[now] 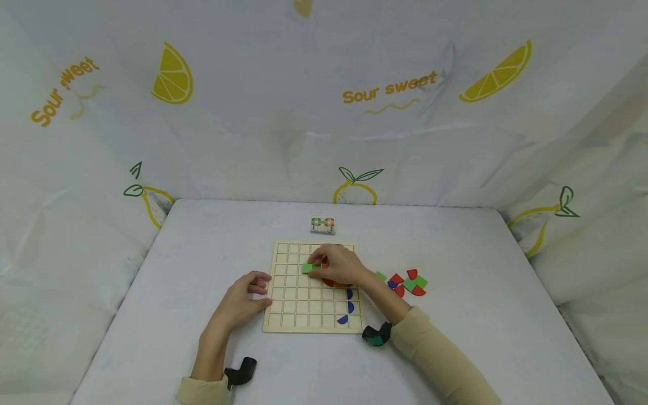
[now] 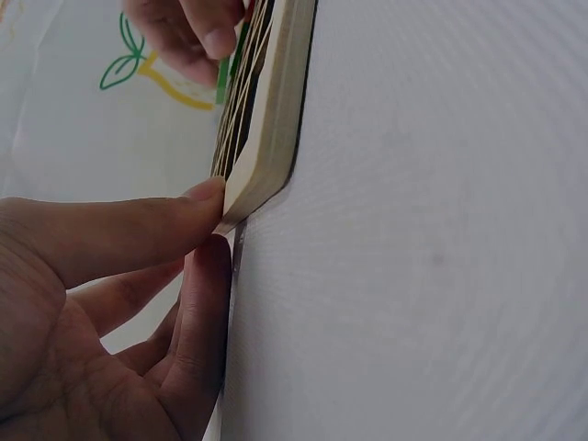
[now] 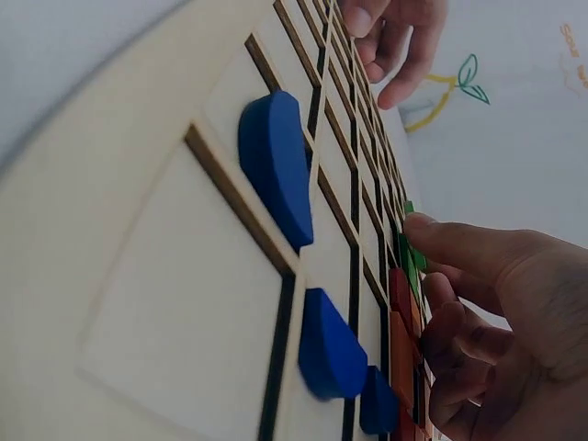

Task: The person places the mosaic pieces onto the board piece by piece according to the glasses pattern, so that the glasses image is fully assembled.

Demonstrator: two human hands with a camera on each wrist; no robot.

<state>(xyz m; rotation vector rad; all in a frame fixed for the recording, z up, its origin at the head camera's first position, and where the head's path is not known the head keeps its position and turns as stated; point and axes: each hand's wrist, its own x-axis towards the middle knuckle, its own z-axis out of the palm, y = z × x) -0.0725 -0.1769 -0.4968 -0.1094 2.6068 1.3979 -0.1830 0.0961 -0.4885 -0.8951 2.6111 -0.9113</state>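
Note:
A pale wooden grid board (image 1: 301,321) lies on the table. My left hand (image 1: 244,301) rests at its left edge, thumb and fingertips touching the side. The left wrist view shows the thumb (image 2: 138,234) against the board's corner. Over the board's upper middle, my right hand (image 1: 338,264) pinches a green square piece (image 1: 316,266) between thumb and index finger. Another green square (image 1: 306,269) lies just left of it. Red and orange pieces (image 3: 401,340) sit on the grid, partly hidden under the right hand. Blue half-round pieces (image 3: 276,165) stand along the board's right side.
Right of the board lies a loose group of red, green and blue pieces (image 1: 409,284). A small printed pattern card (image 1: 323,224) is behind the board. Black wrist devices (image 1: 242,371) are by both forearms. A white printed cloth (image 1: 283,146) hangs behind the table.

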